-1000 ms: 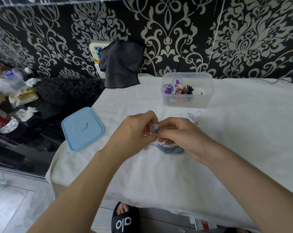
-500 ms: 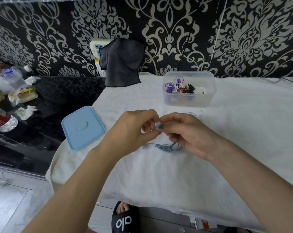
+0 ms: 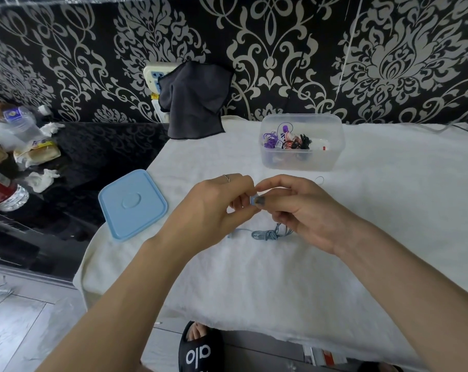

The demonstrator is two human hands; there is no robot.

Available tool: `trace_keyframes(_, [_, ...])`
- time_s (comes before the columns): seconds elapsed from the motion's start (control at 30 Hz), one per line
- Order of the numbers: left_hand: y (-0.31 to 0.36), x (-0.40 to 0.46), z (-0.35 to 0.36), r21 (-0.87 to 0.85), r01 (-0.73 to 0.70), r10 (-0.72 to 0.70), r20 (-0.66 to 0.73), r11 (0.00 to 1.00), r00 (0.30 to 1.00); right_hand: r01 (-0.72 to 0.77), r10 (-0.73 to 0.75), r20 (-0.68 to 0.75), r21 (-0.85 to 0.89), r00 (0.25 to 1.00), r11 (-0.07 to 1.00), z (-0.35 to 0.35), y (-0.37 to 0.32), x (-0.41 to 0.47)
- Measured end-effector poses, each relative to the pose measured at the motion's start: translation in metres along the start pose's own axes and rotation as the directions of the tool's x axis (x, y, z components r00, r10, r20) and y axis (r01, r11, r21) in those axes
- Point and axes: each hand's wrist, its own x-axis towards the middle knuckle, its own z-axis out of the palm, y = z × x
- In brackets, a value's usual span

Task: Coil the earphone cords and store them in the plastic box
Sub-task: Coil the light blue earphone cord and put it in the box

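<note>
Bench under a white fleecy cloth (image 3: 388,210); its left edge runs diagonally from 12 toward 7 o'clock, near edge low in view. Bare cloth lies open at 3 and 6 o'clock of the hands. Left hand (image 3: 214,208) and right hand (image 3: 302,213) meet mid-bench, fingers of both pinched on a small pale-blue earphone piece (image 3: 253,200). The grey-blue earphone cord (image 3: 266,234) lies bunched beneath them, long axis 9-to-3. Clear plastic box (image 3: 302,159) at 12 o'clock, coloured cords inside; light-blue square lid (image 3: 132,204) flat at 9 o'clock, near the edge.
</note>
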Motion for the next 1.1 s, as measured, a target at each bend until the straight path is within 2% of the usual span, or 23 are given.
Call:
trace_keyframes(0.23, [-0.002, -0.001, 0.002, 0.048, 0.042, -0.042, 0.002, 0.998, 0.999, 0.107, -0.108, -0.022, -0.014, 0.994, 0.994, 0.004, 0.005, 0.000])
trace_keyframes(0.47, [-0.002, 0.000, 0.003, 0.020, 0.082, -0.083, 0.014, 0.996, 0.996, 0.183, -0.183, -0.075, -0.008, 0.980, 0.983, 0.008, 0.009, 0.001])
trace_keyframes(0.63, [-0.003, -0.001, 0.003, 0.087, 0.057, -0.058, 0.014, 0.995, 0.998, 0.218, -0.219, -0.091, -0.017, 0.972, 0.976, 0.011, 0.014, 0.001])
trace_keyframes(0.93, [0.002, 0.002, 0.013, 0.258, 0.012, 0.009, -0.081, 0.966, 0.997, 0.308, -0.325, -0.269, -0.106, 0.906, 0.946, 0.025, 0.024, -0.003])
trace_keyframes(1.1, [0.000, 0.004, 0.014, 0.256, -0.014, 0.030, -0.059, 0.967, 0.998, 0.285, -0.299, -0.256, -0.092, 0.919, 0.954, 0.021, 0.021, -0.001])
